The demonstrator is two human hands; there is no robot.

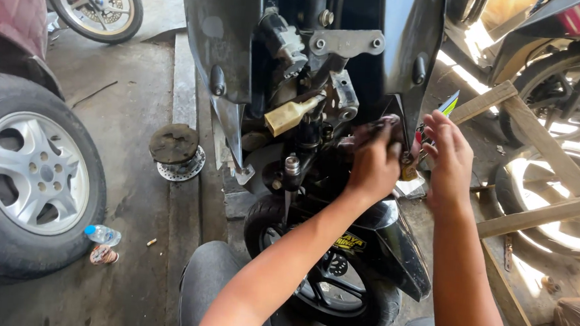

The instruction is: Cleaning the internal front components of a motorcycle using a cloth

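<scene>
A stripped scooter front (323,57) stands before me, with grey body panels (220,38) on both sides and its front wheel (336,287) between my knees. My left hand (373,167) is closed around a dark part (381,125) beside the steering column (305,127). My right hand (448,162) hovers just right of it with fingers spread and nothing in its palm. A small brass-coloured item (408,171) hangs between the two hands. A cream plastic connector (289,114) sticks out left of the column.
A car wheel with a silver rim (34,174) stands at the left, with a small plastic bottle (102,235) at its foot. A round brake hub (176,151) lies on the concrete. Wooden beams (538,165) and other motorbike wheels (563,92) crowd the right.
</scene>
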